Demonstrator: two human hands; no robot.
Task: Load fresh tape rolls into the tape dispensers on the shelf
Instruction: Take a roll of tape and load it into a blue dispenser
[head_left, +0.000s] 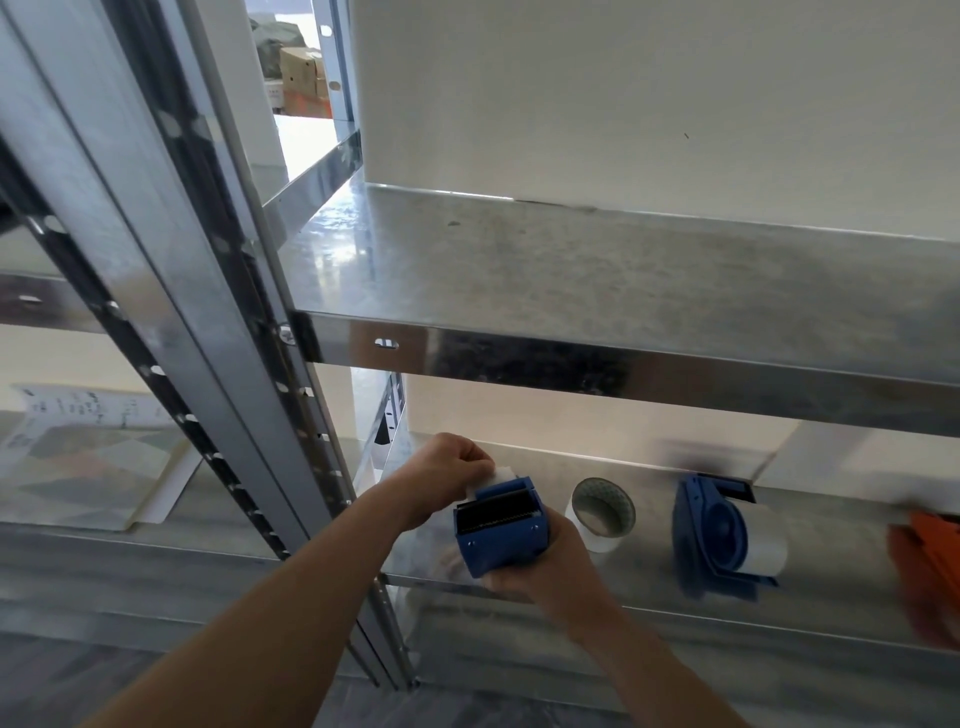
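- Dispenser (501, 530) (blue hard plastic) looks light and stiff. Grip the body sides, clear of the toothed cutter.
- Right hand (540, 569) cups its near end from below, fingers curled round it, over the front left of the lower shelf (649, 587).
- Long axis runs near to far, cutter face up.
- Left hand (447, 467) pinches the white tape end (501, 475) at its far side; the tape is thin and probably creases easily.
- Spare roll (602, 512) stands just right of it, second dispenser (727, 535) further right.

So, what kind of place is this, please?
Probably a storeroom or packing area: galvanised metal shelving, cardboard boxes behind it, and a blue tape dispenser beside a loose tape roll.
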